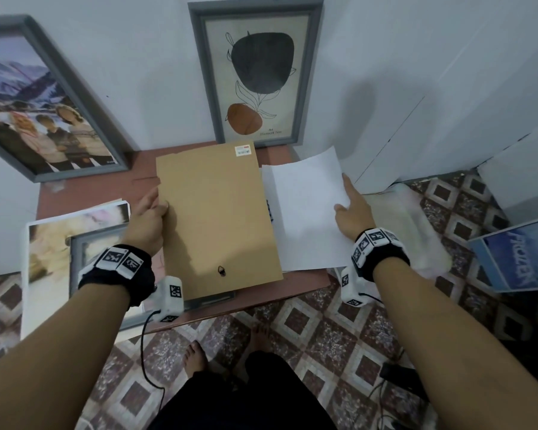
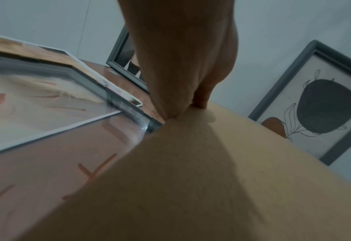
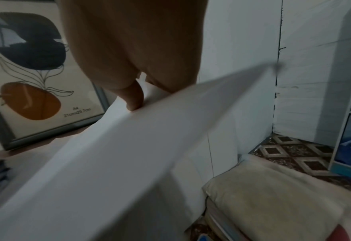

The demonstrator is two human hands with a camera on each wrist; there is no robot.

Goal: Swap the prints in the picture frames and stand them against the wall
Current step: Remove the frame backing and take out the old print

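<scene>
Backing board: brown backing board lies flat on the bench, over a face-down frame; long axis runs from the person toward the wall
Left hand: left hand grips the board's left edge, fingers curled on top
Print: white sheet, blank side up, just right of the board, lifted off the bench and parallel to it
Right hand: right hand pinches the sheet's right edge, thumb on top
Coming move: judged, the sheet must travel left toward the board; the right hand is nearer
Done: two frames lean against the wall beyond the board
</scene>
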